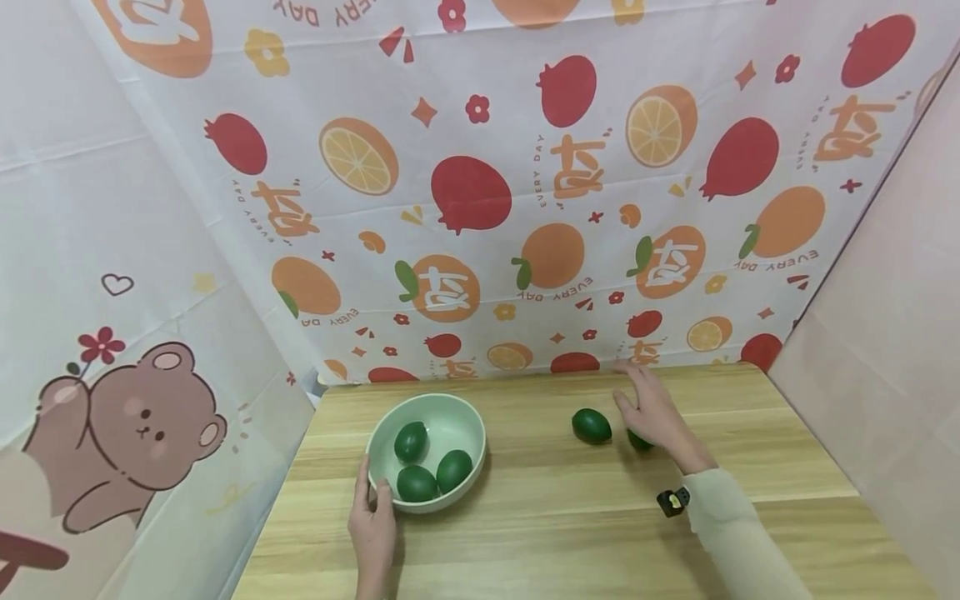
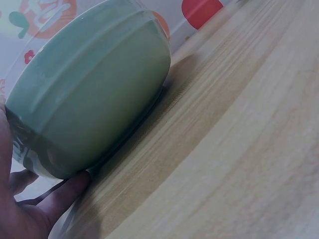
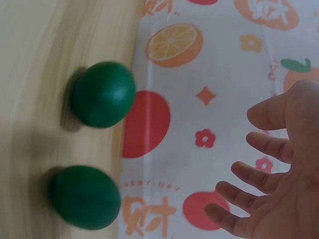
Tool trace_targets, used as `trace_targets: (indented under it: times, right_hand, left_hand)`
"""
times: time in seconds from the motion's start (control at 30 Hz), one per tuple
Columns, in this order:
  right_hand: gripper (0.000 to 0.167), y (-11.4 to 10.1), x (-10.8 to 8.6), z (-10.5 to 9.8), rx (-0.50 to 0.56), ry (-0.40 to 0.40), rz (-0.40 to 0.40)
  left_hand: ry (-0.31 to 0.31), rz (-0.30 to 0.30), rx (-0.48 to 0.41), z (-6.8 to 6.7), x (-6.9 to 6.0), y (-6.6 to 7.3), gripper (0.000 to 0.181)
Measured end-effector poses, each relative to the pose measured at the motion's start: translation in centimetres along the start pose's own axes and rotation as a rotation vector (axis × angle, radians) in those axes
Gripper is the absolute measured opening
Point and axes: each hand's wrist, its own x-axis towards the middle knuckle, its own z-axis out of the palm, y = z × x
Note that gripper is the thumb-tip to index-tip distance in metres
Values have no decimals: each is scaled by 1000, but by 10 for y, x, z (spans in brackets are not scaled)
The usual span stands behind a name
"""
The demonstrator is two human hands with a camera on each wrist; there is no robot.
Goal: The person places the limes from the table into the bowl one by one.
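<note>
A pale green bowl (image 1: 467,417) stands at the left of the wooden table with 3 dark green limes (image 1: 411,442) in it. At its near left side my left hand (image 1: 372,529) holds the bowl, thumb and fingers against the outer wall; the left wrist view shows the bowl's side (image 2: 99,84) close up. To the right, one lime (image 1: 592,426) lies loose on the table. Another lime (image 1: 640,441) is partly hidden beneath my right hand (image 1: 654,414). In the right wrist view that hand (image 3: 279,184) has spread fingers, apart from both limes, and holds nothing.
The wooden table (image 1: 547,517) meets a fruit-print cloth (image 1: 517,292) at its back edge. White cloth walls flank the left and right sides, the left one printed with a bear (image 1: 142,417). A small black device (image 1: 672,502) is by the right wrist.
</note>
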Motion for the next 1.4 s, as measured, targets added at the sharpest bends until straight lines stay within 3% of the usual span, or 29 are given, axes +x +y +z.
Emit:
trace_targets:
  times: [0.27, 0.87, 1.4]
  right_hand:
    - [46, 20, -7, -4, -18, -77, 126]
    - [51, 58, -22, 9, -44, -177, 220]
    - [52, 67, -32, 23, -56, -226, 261]
  left_hand:
    - [10, 15, 5, -1, 1, -1, 58]
    - [6, 11, -9, 1, -1, 0, 58]
    - [4, 7, -11, 0, -3, -2, 57]
